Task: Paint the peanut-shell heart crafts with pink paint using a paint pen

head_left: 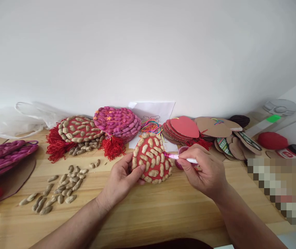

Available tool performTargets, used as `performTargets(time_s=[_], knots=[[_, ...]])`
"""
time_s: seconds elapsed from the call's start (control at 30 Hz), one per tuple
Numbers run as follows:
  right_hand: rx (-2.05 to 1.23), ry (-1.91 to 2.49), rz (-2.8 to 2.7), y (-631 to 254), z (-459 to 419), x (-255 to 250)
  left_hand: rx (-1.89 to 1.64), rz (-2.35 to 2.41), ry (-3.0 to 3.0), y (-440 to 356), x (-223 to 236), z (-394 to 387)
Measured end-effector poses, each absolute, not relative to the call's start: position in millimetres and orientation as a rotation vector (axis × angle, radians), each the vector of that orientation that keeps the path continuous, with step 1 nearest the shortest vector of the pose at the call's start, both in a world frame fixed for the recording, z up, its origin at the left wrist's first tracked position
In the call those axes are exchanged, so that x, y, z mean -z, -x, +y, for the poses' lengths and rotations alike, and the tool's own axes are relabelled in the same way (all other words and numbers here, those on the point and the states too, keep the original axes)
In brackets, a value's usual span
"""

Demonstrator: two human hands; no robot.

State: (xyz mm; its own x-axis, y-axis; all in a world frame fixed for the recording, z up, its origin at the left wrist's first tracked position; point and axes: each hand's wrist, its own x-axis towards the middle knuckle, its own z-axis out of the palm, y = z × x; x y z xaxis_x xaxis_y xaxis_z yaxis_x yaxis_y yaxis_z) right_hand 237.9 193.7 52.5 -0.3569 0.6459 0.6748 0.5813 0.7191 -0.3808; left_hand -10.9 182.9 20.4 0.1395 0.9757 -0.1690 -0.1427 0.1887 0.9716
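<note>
My left hand [125, 174] grips the lower left edge of a red board covered in peanuts [151, 159], thumb on the front, and holds it tilted up. The peanuts on it look bare and tan. Between the fingers of my right hand [202, 169] is a white-handled paintbrush [188, 159]. Its pink-purple tip meets or nearly meets the board's upper right edge. Behind the brush stands a small cup of purple paint [180, 164], partly hidden by my right hand.
Loose peanuts [67, 185] lie on the wooden table [137, 221] at left. Along the wall are purple-painted peanut pieces [118, 121], another unpainted peanut piece [81, 128], coloured strings [151, 126], red boards [185, 127], cardboard shapes [211, 127], red yarn [272, 140] and a plastic bag [12, 117].
</note>
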Motion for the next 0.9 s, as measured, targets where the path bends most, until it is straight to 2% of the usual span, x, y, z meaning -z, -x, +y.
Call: performTargets(time_s=[0.9], knots=[[0.05,0.899,-2.084,-237.3,195.1,-53.6,-1.034,1.022,-0.984,14.8,-16.3,185.9]])
